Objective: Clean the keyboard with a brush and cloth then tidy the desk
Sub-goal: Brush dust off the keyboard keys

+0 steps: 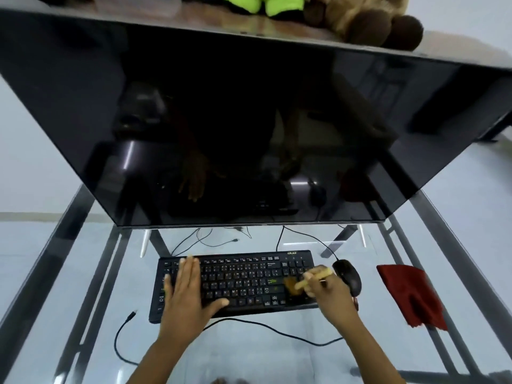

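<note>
A black keyboard (243, 278) lies on the glass desk (249, 356) below the monitor. My left hand (191, 292) rests flat on the keyboard's left half, fingers straight. My right hand (329, 292) grips a small brush (302, 282) with a pale wooden handle; its brown bristles touch the keys at the keyboard's right end. The brush is blurred. A red cloth (412, 295) lies crumpled on the desk to the right, apart from both hands.
A black mouse (347, 275) sits just right of the keyboard, close behind my right hand. A large dark monitor (221, 120) overhangs the back. Loose black cables (124, 336) trail in front of and behind the keyboard. A plush toy (368, 18) sits above the monitor.
</note>
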